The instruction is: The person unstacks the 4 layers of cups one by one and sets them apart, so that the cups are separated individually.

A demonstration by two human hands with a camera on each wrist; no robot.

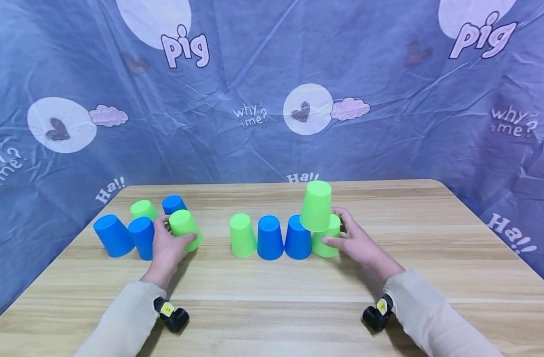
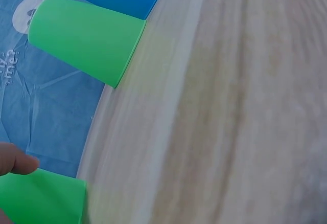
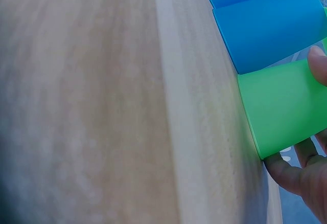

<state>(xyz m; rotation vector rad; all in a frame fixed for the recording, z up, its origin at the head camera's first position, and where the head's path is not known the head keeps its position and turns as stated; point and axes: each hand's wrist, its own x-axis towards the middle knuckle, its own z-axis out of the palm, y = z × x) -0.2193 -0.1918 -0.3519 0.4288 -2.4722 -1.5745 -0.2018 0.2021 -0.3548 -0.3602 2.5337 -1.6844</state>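
My left hand [image 1: 168, 248] grips an upside-down green cup [image 1: 182, 225] at the left, its thumb across the cup's front. Part of that cup [image 2: 46, 198] shows low in the left wrist view. To the right stands a row: a green cup [image 1: 242, 235], two blue cups [image 1: 270, 238] and another green cup [image 1: 324, 245] at the end. My right hand [image 1: 358, 243] holds this end cup, thumb in front and fingers around the far side, as the right wrist view also shows. One more green cup [image 1: 317, 206] sits upside down above the last blue and green cups, overlapping their tops.
Left of my left hand stand two blue cups [image 1: 113, 236], with a green cup [image 1: 143, 209] and another blue cup [image 1: 173, 203] behind. All are on a wooden table [image 1: 272, 317]. A blue printed cloth [image 1: 236, 64] hangs behind the table's far edge.
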